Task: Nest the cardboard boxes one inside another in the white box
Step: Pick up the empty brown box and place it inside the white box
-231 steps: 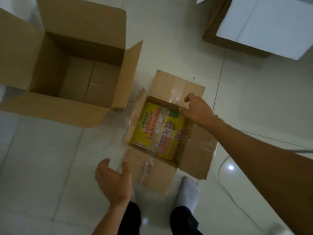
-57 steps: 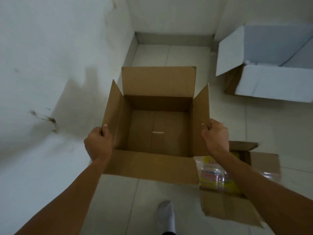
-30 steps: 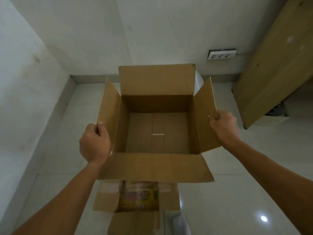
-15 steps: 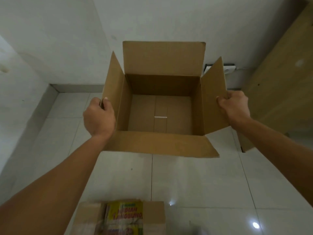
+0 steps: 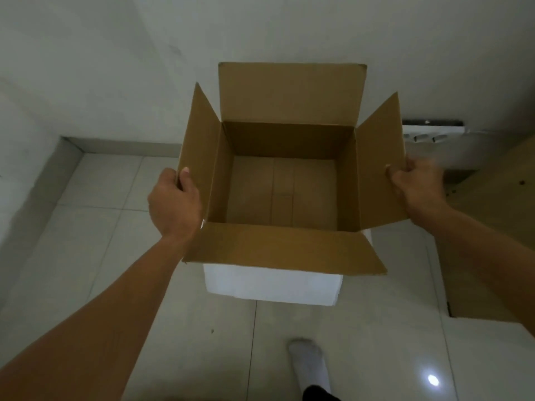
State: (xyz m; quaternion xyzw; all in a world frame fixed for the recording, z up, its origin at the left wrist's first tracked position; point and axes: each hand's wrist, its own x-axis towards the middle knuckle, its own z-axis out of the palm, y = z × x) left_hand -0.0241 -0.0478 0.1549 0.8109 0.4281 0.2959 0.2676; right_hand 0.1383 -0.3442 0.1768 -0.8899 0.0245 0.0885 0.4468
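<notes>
**Open brown box held over the white box**

The left hand (image 5: 173, 202), at centre left of the frame, is closed on the near edge of the left side flap of the cardboard box (image 5: 285, 180), thumb on the inner face and the other fingers wrapped behind. The right hand (image 5: 417, 188), at centre right, clamps the right side flap in the same way, thumb on the inside and fingers around the outer edge. Both forearms reach in from the lower corners of the frame.

The cardboard box sits in the middle of the frame, open side up, all four flaps spread: the far flap stands upright, the two side flaps angle outward in the hands, and the near flap hangs toward the camera. Its inside is bare brown board with a seam down the floor.

Directly below it, partly hidden by the near flap, the white box (image 5: 272, 286) rests on the tiled floor (image 5: 95, 227); whether the brown box touches it cannot be told. A socked foot (image 5: 308, 363) stands at lower centre right. A wall socket strip (image 5: 432, 131) shows at the right behind the box, and a wooden panel (image 5: 492, 227) fills the right edge.
</notes>
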